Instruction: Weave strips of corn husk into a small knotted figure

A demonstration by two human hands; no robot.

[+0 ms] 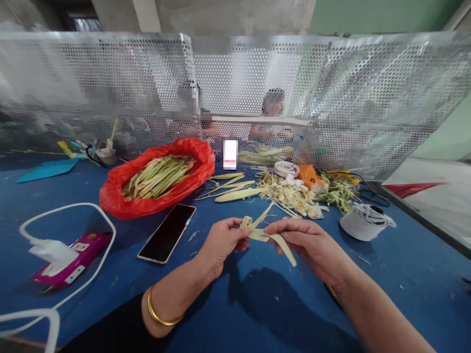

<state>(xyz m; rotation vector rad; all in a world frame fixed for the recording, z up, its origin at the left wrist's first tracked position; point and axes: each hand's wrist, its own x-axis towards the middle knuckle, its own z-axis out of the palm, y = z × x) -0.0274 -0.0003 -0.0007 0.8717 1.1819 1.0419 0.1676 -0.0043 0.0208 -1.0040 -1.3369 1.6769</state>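
Between my two hands, just above the blue table [206, 323], is a small piece of folded pale-green leaf strips [259, 234]. My left hand [225, 242] pinches its looped end between thumb and fingers. My right hand [305, 240] pinches the strips on the other side; one strip hangs down past its fingers and another sticks up between the hands. How the strips cross is partly hidden by my fingertips. Beyond my hands lie several long leaf strips [235, 195] and a heap of leaf scraps [290, 196].
A red plastic bag [110, 193] of long leaves stands at the back left, near a black phone [167, 234]. A magenta power strip [86, 245] with a white plug is at left. White cord roll [362, 223] sits right. A perforated metal screen [250, 68] bounds the back; people sit behind it.
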